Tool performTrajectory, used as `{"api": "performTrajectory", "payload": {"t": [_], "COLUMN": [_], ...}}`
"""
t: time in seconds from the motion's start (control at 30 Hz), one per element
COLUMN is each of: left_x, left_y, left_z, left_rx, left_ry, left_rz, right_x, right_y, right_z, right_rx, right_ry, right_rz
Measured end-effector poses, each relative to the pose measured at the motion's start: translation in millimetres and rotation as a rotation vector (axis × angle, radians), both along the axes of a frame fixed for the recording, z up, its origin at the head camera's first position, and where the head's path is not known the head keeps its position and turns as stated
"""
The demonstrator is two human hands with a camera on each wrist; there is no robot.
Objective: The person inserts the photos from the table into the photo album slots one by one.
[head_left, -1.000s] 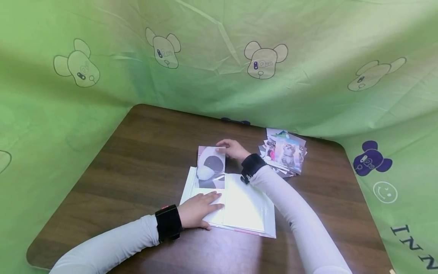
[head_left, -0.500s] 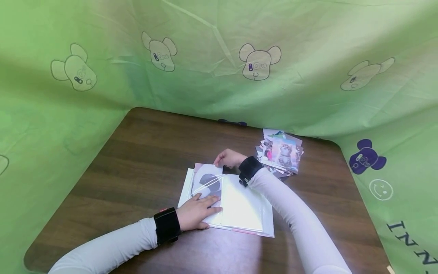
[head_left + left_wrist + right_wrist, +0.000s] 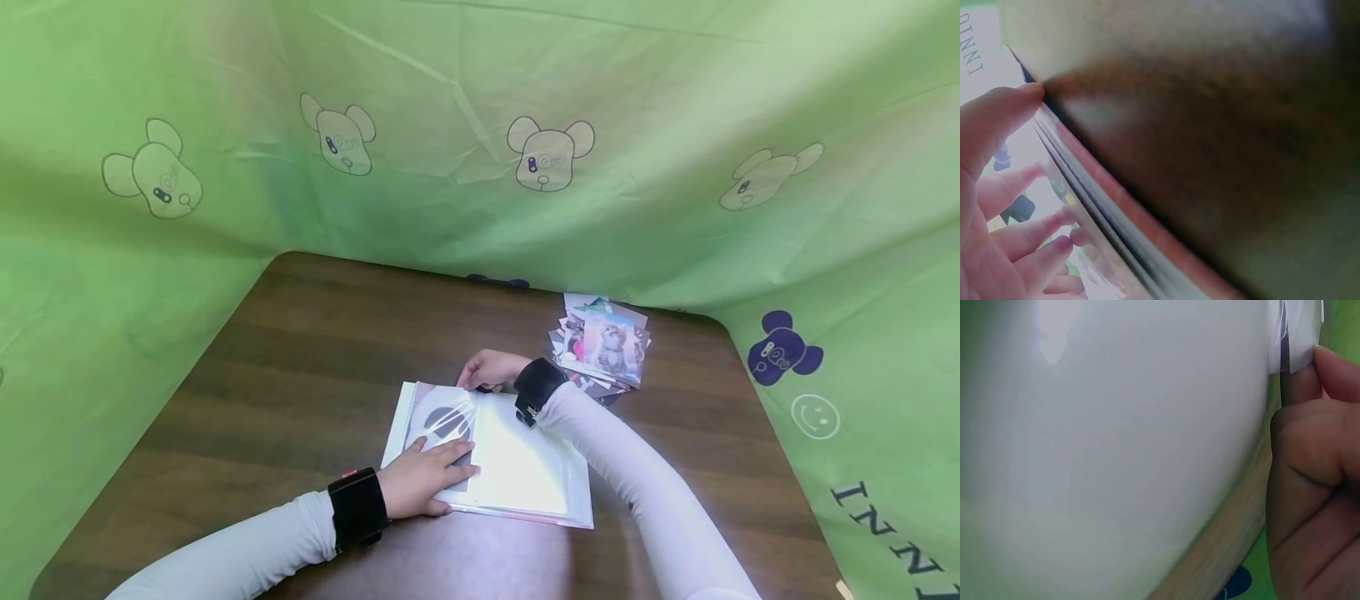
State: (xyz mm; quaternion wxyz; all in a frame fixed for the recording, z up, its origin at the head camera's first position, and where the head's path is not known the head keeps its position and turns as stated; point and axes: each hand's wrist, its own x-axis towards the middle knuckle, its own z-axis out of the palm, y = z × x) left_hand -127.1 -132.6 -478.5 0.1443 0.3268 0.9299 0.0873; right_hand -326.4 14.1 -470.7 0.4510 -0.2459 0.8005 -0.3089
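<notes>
An open photo album (image 3: 525, 467) with white pages and clear sleeves lies on the table. On its left page a photo (image 3: 446, 421) with pale and dark round shapes sits mostly inside a sleeve, whose film shows bright creases. My left hand (image 3: 423, 479) rests with fingers spread on the lower part of this page, over the photo's lower portion; in the left wrist view its thumb lies at the album's near edge (image 3: 1110, 181). My right hand (image 3: 491, 369) pinches the top right corner of the photo between thumb and index finger, as the right wrist view (image 3: 1316, 444) shows up close.
A loose pile of photos (image 3: 603, 346), with a kitten picture on top, lies at the back right of the brown wooden table (image 3: 322, 350). A green cloth (image 3: 420, 217) with printed bear heads hangs around the table's back and sides.
My right hand has drawn the photo toward me, sliding it down into the left page's sleeve. The left hand stays on the page. The head view has tilted up slightly.
</notes>
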Motion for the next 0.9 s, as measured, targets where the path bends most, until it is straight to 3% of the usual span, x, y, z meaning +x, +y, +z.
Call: {"api": "performTrajectory", "payload": {"t": [0.13,0.27,0.53,0.67,0.77,0.9], "left_x": [2.0,3.1,2.5,1.7,1.2,1.1], "left_y": [-1,-3,-3,-4,-4,-4], "left_z": [-0.6,-3.2,-4.5,-4.1,-3.3,-0.1], "left_rx": [0.007,0.005,0.012,0.011,0.022,0.032], "left_ry": [-0.028,0.010,0.005,0.014,0.037,0.059], "left_rz": [0.004,-0.013,-0.012,-0.013,-0.016,-0.015], "right_x": [5.8,11.9,17.1,12.4,-4.3,-36.1], "right_y": [-1,-1,4,18,45,99], "right_z": [-1.3,-1.9,-2.1,8.9,17.8,22.3], "right_rx": [0.010,0.007,-0.023,0.006,0.057,0.084], "right_ry": [-0.023,-0.016,0.086,0.148,0.201,0.268], "right_rz": [0.034,0.041,0.012,0.016,-0.063,-0.314]}}
